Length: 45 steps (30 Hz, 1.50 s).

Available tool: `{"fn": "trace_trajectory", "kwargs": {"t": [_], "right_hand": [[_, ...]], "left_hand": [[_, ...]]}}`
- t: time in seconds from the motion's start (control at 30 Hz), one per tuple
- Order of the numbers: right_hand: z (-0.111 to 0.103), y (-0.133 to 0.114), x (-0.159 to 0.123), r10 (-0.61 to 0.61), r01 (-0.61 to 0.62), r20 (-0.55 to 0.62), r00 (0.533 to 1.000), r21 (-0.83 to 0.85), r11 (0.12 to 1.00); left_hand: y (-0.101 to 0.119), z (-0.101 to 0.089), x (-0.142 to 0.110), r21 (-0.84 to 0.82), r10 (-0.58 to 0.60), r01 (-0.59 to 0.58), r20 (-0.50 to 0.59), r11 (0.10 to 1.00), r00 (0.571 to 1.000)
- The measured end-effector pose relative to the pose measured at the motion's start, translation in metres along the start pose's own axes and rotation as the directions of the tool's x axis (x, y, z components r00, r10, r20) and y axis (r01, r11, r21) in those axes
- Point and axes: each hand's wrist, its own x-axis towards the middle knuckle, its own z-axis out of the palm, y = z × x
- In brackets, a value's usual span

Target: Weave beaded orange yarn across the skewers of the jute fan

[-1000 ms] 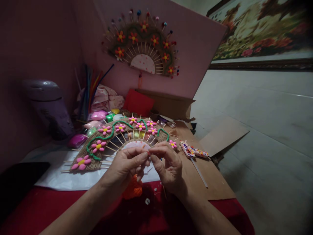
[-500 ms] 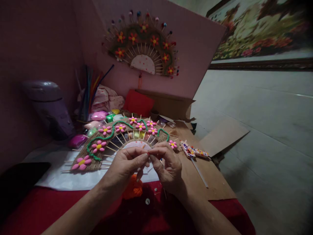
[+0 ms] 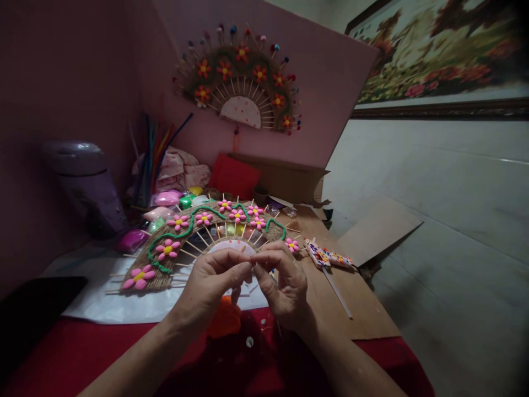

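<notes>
Tiny reddish piece (image 3: 250, 261) of unclear material, pinched by left hand (image 3: 215, 277) and right hand (image 3: 285, 284); best pressed lightly, evenly.

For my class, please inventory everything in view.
Lower fan: one, brown, pink flowers, centre
Upper fan: one, brown, orange flowers, top
Bottle: one, purple, left
Packets: several, mixed, centre left
Rods: several, mixed, left
Cloth: one, pink, back
Sheet: one, red, back
Cardboard: several, brown, right
Patterned bundle: one, multicoloured, right
Picture: one, multicoloured, top right
Underlay: one, white, left
Dark shape: one, black, left
Clump: one, orange, front
Tablecloth: one, red, front
Tiny piece: one, reddish, between fingertips
Left hand: one, bare, centre
Right hand: one, bare, centre
</notes>
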Motion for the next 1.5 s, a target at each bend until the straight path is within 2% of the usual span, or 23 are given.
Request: {"fn": "trace_trajectory", "kwargs": {"t": [0.1, 0.2, 0.27, 0.33, 0.43, 0.6, 0.8, 1.03, 1.2, 1.3, 1.37, 1.43, 1.5], "right_hand": [[0.0, 0.001, -0.002, 0.013, -0.012, -0.017, 1.0, 0.018, 1.0], [0.0, 0.002, -0.003, 0.029, -0.027, -0.038, 0.999, 0.035, 0.999], [0.0, 0.002, -0.003, 0.032, -0.03, -0.043, 0.999, 0.044, 0.999], [0.0, 0.002, -0.002, 0.028, -0.026, -0.04, 0.999, 0.052, 0.998], [0.0, 0.002, -0.002, 0.027, -0.025, -0.04, 0.999, 0.054, 0.998], [-0.001, 0.001, -0.001, 0.024, -0.023, -0.032, 0.999, 0.035, 0.999], [-0.001, -0.001, 0.001, 0.036, -0.035, -0.02, 0.999, 0.038, 0.999], [0.0, -0.003, 0.003, 0.072, -0.072, 0.011, 0.997, 0.05, 0.996], [0.0, -0.003, 0.005, 0.168, -0.17, 0.04, 0.985, 0.058, 0.984], [-0.001, -0.001, 0.006, 0.253, -0.263, 0.09, 0.963, 0.126, 0.956], [-0.001, 0.001, 0.006, 0.299, -0.317, 0.115, 0.947, 0.21, 0.925], [-0.001, 0.002, 0.007, 0.339, -0.365, 0.135, 0.931, 0.299, 0.882], [-0.002, 0.003, 0.008, 0.373, -0.408, 0.165, 0.913, 0.373, 0.833]], "left_hand": [[-0.001, 0.001, -0.001, 0.109, 0.083, -0.078, -0.046, 0.991, 0.995], [-0.002, 0.002, -0.003, 0.289, 0.264, -0.234, -0.071, 0.928, 0.962], [-0.002, 0.003, -0.005, 0.426, 0.429, -0.374, -0.036, 0.824, 0.903], [-0.002, 0.003, -0.005, 0.533, 0.557, -0.491, 0.044, 0.689, 0.829], [-0.003, 0.002, -0.004, 0.613, 0.648, -0.592, 0.164, 0.524, 0.744], [0.0, 0.002, -0.004, 0.663, 0.697, -0.637, 0.235, 0.395, 0.677], [0.003, 0.003, -0.005, 0.685, 0.713, -0.647, 0.265, 0.335, 0.649], [0.004, 0.004, -0.003, 0.719, 0.758, -0.667, 0.321, 0.196, 0.568], [0.002, 0.001, -0.003, 0.768, 0.729, -0.633, 0.375, 0.102, 0.573], [0.0, -0.001, -0.004, 0.772, 0.726, -0.633, 0.4, 0.061, 0.558], [0.0, 0.0, -0.004, 0.759, 0.729, -0.649, 0.416, 0.052, 0.544], [0.0, 0.0, -0.004, 0.74, 0.734, -0.667, 0.407, 0.083, 0.543], [0.0, 0.001, -0.004, 0.722, 0.734, -0.669, 0.357, 0.175, 0.578]]}}
